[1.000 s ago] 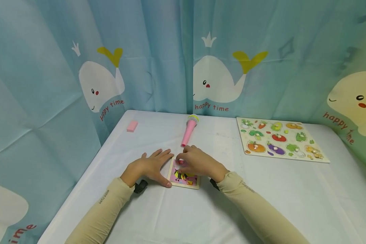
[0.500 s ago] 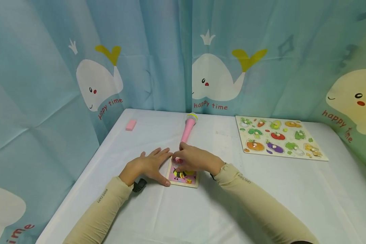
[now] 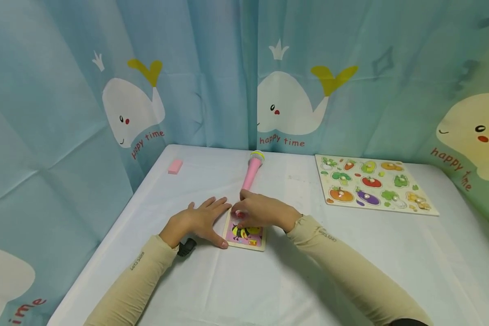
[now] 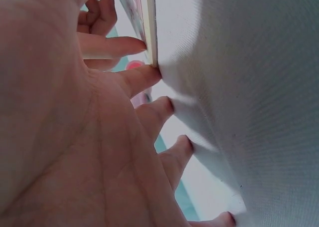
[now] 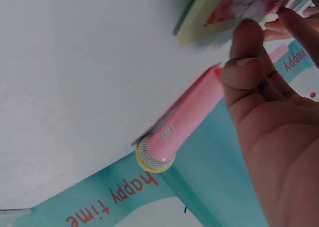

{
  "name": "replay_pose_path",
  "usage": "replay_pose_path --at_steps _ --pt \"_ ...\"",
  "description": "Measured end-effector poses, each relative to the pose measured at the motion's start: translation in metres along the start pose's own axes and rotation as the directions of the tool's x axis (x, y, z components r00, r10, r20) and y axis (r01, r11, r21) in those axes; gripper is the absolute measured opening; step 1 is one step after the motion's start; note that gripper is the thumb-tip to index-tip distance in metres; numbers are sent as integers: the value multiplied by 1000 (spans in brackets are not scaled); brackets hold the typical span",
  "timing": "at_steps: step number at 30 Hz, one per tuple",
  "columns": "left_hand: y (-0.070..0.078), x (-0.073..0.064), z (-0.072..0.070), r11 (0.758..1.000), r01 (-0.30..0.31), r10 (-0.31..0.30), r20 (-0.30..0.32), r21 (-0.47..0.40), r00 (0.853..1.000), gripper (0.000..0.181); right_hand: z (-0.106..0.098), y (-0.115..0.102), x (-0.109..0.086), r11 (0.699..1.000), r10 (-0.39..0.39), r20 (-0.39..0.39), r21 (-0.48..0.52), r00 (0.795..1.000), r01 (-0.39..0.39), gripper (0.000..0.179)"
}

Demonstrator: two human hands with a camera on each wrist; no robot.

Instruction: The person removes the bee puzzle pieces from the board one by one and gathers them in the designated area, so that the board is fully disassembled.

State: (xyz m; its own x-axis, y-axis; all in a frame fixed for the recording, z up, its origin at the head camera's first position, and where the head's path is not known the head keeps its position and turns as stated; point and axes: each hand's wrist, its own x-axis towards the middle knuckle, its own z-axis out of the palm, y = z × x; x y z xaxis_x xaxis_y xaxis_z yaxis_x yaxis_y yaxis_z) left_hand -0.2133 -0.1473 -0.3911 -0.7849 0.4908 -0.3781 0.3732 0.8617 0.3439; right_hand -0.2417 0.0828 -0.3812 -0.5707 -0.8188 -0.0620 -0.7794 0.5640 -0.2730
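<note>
One edge of the picture board point(image 3: 244, 240), lying on the bench point(image 3: 212, 290), touches your widely spread left hand point(image 3: 199, 225), probably there to stop it sliding; your right hand point(image 3: 265, 211) curls over its far part, holding what, if anything, I cannot tell.

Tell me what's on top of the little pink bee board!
On the bee board, I can see a yellow-and-black bee and something red. The right grip covers its upper right part, so what's there is hidden.

Head view looks forward and down over the fingers point(image 3: 222, 209); wrist views, close behind them, share the bee board point(image 3: 246, 240).
</note>
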Motion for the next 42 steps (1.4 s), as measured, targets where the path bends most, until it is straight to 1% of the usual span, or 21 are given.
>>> replay_pose_path --at_steps 7,10,12,16,19,22,28,33,37,39,42 --pt "0 -2 -5 1000 5 -5 5 -11 1000 120 -4 4 12 1000 1 48 18 999 -2 37" --pt "0 -2 -3 1000 5 -4 15 -26 1000 121 -3 4 17 999 -5 59 39 998 2 30" --pt "0 -1 -1 1000 5 -4 19 -31 1000 122 -1 4 19 998 -8 56 70 998 4 23" --pt "1 1 1 1000 0 0 15 -23 1000 122 1 2 19 992 33 51 121 998 -39 14" --pt "2 2 1 1000 -1 1 14 -12 1000 122 1 0 16 987 66 50 141 997 -73 13" --pt "2 2 1 1000 5 -5 16 -7 1000 122 2 0 16 984 77 40 155 996 -82 13" --pt "1 2 0 1000 1 -1 11 -5 1000 121 7 1 14 975 96 -5 202 995 -93 15" --pt "-1 3 1 1000 1 -1 8 -6 1000 120 13 2 11 962 105 -68 259 992 -84 22" --pt "-1 2 1 1000 4 -4 6 -11 1000 119 17 2 7 936 127 -133 343 983 -75 23" --pt "0 2 1 1000 5 -5 2 -10 1000 119 18 4 5 921 152 -161 382 975 -80 19" --pt "0 1 2 1000 8 -8 -3 -4 1000 118 20 8 3 895 197 -173 434 965 -105 10"
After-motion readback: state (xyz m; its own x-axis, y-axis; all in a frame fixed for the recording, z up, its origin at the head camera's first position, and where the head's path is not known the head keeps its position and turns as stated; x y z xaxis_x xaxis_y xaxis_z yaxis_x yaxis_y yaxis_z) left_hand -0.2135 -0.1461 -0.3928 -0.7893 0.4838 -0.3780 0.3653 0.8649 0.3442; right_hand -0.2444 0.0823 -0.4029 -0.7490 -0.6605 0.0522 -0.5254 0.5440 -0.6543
